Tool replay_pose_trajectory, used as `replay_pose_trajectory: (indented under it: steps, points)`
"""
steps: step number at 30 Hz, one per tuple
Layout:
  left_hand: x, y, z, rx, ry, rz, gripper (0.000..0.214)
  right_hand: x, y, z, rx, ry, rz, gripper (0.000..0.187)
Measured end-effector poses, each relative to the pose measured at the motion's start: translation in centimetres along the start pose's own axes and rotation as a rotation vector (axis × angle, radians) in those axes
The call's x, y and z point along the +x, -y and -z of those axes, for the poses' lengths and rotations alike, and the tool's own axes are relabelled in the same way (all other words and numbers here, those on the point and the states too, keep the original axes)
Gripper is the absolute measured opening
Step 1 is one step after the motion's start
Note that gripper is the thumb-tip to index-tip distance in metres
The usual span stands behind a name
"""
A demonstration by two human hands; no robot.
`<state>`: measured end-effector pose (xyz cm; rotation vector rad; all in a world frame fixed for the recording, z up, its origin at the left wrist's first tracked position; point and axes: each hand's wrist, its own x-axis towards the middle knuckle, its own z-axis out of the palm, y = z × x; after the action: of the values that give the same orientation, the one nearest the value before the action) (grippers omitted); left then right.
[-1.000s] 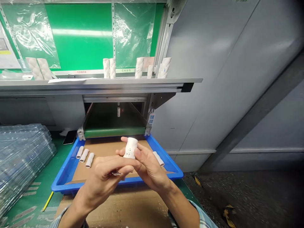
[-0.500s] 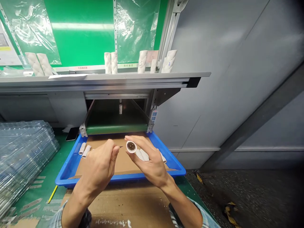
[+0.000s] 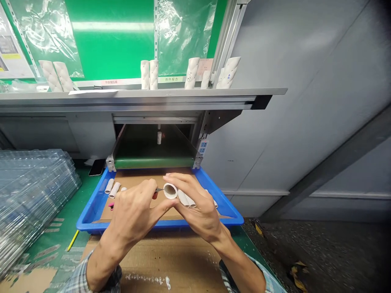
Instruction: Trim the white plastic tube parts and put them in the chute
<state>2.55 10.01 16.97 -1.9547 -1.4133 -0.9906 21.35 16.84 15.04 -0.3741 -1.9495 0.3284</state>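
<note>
My right hand is closed round a white plastic tube, its open end turned towards me. A small metal-tipped tool is pinched in my left hand, and its tip touches the rim of the tube. Both hands hover over a blue tray lined with brown cardboard. Two more white tubes lie in the tray at its left, and others lie under my right hand.
A green conveyor belt ends behind the tray, with one white tube standing far back on it. Several white tubes stand on the grey shelf above. Clear plastic trays are stacked at left. A phone lies by the tray.
The tube went from upright to lying with its open end towards me. My left hand brought the tool's tip up to the rim. The view has shifted slightly.
</note>
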Motion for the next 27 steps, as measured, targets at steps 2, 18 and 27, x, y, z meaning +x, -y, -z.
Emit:
replay_pose_trajectory:
  steps: [2,18,27]
  points:
    - [-0.04,-0.02,-0.06,0.012,0.011,0.000,0.059,0.00,0.01,-0.03,-0.012,-0.005,-0.003,0.043]
    - [-0.12,-0.21,-0.20,-0.127,0.078,-0.033,0.056,-0.15,0.02,-0.21,-0.018,-0.022,-0.016,0.037]
    - [0.20,0.39,-0.44,-0.416,0.032,0.114,0.037,0.48,0.11,-0.86,0.700,-0.153,-0.538,0.043]
